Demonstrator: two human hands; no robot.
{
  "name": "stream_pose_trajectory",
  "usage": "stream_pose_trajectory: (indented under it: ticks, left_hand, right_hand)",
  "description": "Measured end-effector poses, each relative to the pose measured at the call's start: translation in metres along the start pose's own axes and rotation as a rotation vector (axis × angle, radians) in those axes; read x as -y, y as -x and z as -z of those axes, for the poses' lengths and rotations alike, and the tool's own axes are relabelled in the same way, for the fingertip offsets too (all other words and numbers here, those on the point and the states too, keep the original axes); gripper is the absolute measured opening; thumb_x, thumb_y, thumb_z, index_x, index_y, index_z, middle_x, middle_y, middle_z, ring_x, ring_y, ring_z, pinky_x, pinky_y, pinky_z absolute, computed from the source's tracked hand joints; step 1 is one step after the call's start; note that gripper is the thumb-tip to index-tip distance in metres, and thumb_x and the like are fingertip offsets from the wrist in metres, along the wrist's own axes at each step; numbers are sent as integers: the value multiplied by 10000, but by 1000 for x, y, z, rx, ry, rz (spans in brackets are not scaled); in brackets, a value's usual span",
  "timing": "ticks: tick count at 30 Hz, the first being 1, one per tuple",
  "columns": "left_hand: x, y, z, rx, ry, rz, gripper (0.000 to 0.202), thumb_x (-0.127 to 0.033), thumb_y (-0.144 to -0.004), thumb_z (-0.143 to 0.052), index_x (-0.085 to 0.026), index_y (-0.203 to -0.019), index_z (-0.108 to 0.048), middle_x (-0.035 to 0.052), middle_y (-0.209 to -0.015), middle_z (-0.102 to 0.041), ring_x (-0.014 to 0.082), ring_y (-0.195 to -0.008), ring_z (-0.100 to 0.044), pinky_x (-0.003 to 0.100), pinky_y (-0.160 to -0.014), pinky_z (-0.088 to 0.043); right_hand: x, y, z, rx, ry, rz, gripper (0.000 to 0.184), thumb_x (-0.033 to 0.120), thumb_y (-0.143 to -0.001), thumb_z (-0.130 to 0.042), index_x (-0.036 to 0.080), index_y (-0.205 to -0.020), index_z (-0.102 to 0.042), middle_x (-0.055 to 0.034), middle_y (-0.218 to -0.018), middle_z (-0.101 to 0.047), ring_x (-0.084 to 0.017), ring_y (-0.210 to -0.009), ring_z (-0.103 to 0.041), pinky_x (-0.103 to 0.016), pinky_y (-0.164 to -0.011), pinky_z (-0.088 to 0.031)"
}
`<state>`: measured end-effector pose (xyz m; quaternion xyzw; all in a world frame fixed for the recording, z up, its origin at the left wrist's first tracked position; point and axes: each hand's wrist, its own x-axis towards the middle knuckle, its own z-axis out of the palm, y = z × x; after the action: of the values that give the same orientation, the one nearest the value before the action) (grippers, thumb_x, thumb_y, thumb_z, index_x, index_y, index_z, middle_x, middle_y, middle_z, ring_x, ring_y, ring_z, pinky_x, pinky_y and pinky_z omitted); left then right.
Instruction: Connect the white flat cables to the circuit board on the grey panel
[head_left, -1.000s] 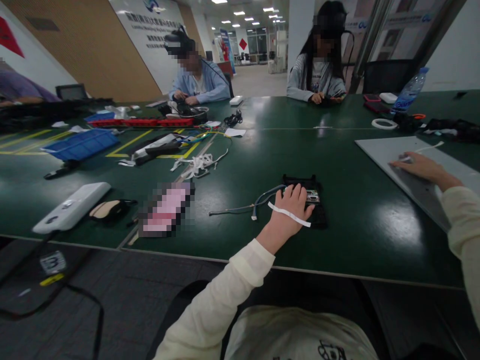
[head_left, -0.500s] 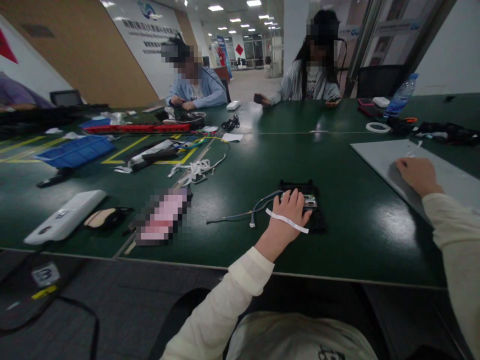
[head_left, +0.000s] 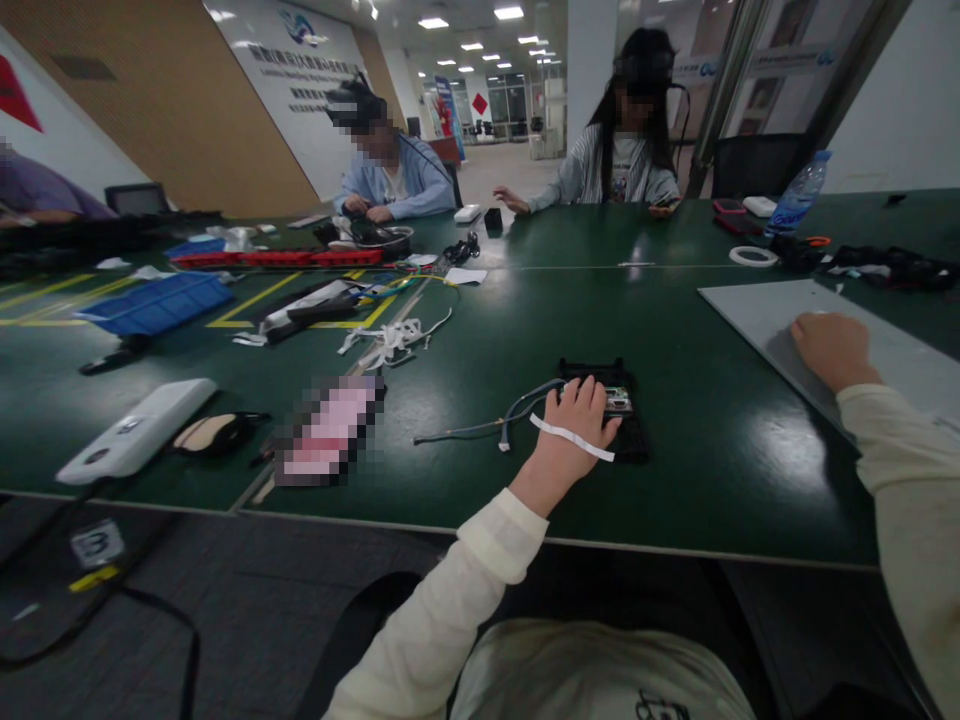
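My left hand lies palm down, fingers stretched out, over a black open-framed device with a circuit board showing beside my thumb. A narrow white strip runs across the back of this hand. Thin grey cables extend leftward from the device over the green table. Further right, my right hand rests curled on a light grey board. Its fingertips are hidden, and whether they hold anything cannot be seen.
Left of the cables lie a phone, a beige-and-black mouse and a white power bank. Tangled white strips and a blue tray are beyond. A tape roll and bottle stand behind the board. Two people sit opposite.
A person opposite has let go of a small dark box, which now stands on the table. My hands have stayed in nearly the same places.
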<state>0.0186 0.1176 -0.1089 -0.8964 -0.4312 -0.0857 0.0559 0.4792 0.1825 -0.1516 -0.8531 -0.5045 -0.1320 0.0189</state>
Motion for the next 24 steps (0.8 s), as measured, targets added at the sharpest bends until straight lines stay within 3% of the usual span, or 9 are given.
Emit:
stream_pose_trajectory:
  ticks: [4, 7, 16, 24]
  left_hand:
    - [-1, 1, -2, -20, -18, 5, 518, -447, -981, -327, -129, -1373, -444, 149, -1472, -434, 307, -1348, -386, 491, -1040, -392]
    - [-3, 2, -3, -46, -19, 9, 510, -440, -984, -325, -128, -1365, -456, 150, -1456, -453, 306, -1334, -402, 480, -1029, -399]
    - [-8, 16, 5, -85, -19, -45, 436, -422, -970, -391, -172, -1314, -488, 127, -1379, -520, 280, -1261, -464, 441, -1014, -405]
    - [16, 29, 18, -60, -18, -24, 539, -592, -871, -513, -214, -1254, -541, 126, -1207, -521, 289, -1112, -499, 402, -892, -457]
  right_hand:
    - [5, 15, 7, -28, 33, -17, 415, 282, -989, -324, 17, -1110, -620, -251, -972, -620, -289, -904, -594, -352, -674, -314]
    - [13, 32, 18, -36, -12, 57, 402, 237, -1000, -286, -20, -1148, -558, -262, -990, -606, -272, -900, -586, -339, -685, -302]
    - [37, 91, 41, -6, -107, 195, 347, 277, -1018, -270, 60, -1131, -515, -216, -1008, -623, -230, -866, -582, -302, -730, -330]
    - [68, 136, 56, -33, -273, 421, 354, 349, -1003, -269, 147, -990, -559, -150, -925, -666, -231, -810, -610, -300, -702, -366]
